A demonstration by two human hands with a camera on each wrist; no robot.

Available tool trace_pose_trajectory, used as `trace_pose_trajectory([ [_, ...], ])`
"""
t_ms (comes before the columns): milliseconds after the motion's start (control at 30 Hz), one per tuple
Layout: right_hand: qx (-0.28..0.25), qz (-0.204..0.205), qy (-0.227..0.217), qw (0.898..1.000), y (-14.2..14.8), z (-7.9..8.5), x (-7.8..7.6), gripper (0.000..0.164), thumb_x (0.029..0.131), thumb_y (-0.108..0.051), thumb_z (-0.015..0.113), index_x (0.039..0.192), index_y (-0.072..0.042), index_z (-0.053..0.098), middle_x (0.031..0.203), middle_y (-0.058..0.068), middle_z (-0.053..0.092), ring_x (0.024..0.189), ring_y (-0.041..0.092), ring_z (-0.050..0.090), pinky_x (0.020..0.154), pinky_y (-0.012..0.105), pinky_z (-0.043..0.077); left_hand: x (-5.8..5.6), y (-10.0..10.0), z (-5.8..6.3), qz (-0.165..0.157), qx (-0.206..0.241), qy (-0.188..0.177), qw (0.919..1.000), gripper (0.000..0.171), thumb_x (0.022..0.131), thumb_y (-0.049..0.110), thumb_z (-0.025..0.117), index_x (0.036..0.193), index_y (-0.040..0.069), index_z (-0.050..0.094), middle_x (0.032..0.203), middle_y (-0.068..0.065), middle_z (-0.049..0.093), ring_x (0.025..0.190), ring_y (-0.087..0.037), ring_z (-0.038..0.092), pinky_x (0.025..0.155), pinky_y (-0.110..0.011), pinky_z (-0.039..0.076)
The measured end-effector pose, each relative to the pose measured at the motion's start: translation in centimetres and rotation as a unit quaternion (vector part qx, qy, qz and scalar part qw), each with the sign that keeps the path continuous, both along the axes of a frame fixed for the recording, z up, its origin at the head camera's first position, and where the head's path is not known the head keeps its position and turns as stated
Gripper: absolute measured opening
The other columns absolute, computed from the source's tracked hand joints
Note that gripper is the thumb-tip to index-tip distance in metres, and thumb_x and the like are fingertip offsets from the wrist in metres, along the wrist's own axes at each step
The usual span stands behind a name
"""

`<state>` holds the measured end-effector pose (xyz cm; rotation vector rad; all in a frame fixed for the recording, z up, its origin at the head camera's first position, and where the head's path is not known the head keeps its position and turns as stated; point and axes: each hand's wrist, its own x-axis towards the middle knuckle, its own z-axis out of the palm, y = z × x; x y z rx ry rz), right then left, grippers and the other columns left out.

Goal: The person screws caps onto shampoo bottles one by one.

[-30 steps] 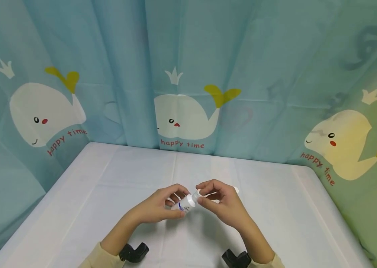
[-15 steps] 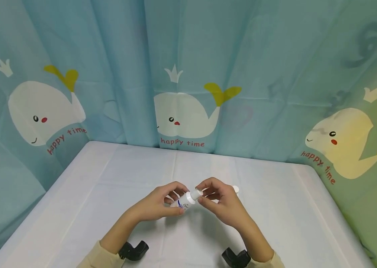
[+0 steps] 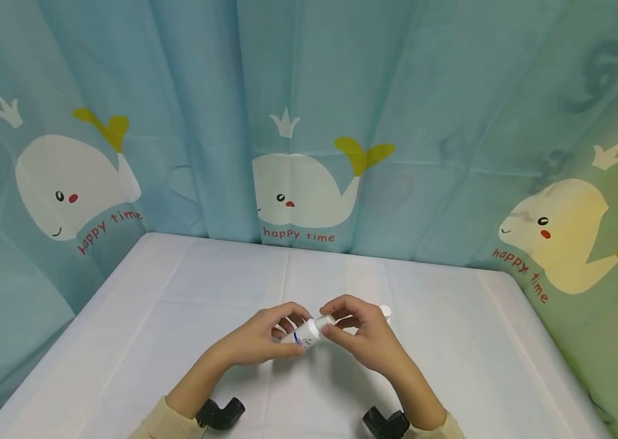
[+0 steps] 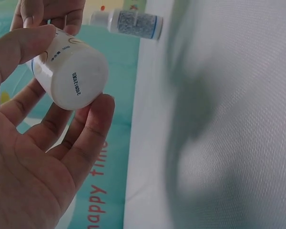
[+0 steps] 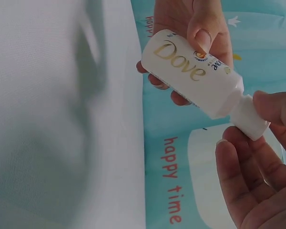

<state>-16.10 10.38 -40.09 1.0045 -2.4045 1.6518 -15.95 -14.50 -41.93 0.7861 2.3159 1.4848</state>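
Note:
My left hand (image 3: 262, 334) grips a small white Dove lotion bottle (image 5: 190, 71) round its body, thumb on the near side and fingers behind. The bottle is tilted, held above the table with its cap end up to the right. Its round base, printed with a number, faces the left wrist view. At the white cap (image 5: 250, 118), my right hand (image 3: 366, 334) pinches between thumb and fingertips. The cap sits at the bottle's neck. Behind the right hand stands a second small bottle (image 4: 136, 24) with a patterned body and a pale cap, mostly hidden in the head view.
A white cloth covers the table (image 3: 221, 268). Around its back and sides hangs a blue-green curtain (image 3: 309, 73) printed with whales. Black camera mounts (image 3: 221, 414) sit on both wrists, near the table's front.
The right fingers loosened slightly round the cap half a second ago and now close on it again. The left hand and the bottle stay nearly in place.

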Motion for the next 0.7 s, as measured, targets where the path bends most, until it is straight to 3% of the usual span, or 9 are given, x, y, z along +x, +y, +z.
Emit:
trace_pose_trajectory([
  [300,0.004,0.014,0.005,1.000,0.11,-0.12,-0.01,0.034,0.084,0.009,0.070,0.110,-0.012,0.066,0.107,0.003,0.069,0.094,0.021,0.069,0.079,0.034,0.059,-0.30,-0.33,0.04,0.002,0.003,0.001,1.0000,0.043,0.086,0.027,0.079,0.124,0.025,0.058,0.119,0.006,0.061,0.101,-0.019,0.058,0.085,-0.032,0.054],
  [533,0.024,-0.006,0.010,1.000,0.15,-0.22,-0.17,0.026,0.088,-0.007,0.075,0.110,-0.016,0.066,0.106,0.001,0.070,0.088,0.017,0.070,0.078,0.033,0.059,-0.24,-0.30,0.27,0.004,0.004,-0.001,1.0000,0.042,0.087,0.025,0.079,0.124,0.025,0.059,0.118,0.006,0.061,0.101,-0.019,0.059,0.085,-0.031,0.054],
  [700,0.013,-0.004,0.014,1.000,0.04,-0.38,-0.15,0.027,0.089,-0.008,0.075,0.112,-0.016,0.065,0.109,0.001,0.069,0.093,0.017,0.070,0.079,0.033,0.059,0.02,-0.20,0.33,0.004,0.005,-0.006,1.0000,0.041,0.087,0.026,0.078,0.124,0.025,0.058,0.119,0.006,0.061,0.100,-0.019,0.059,0.083,-0.031,0.054],
])
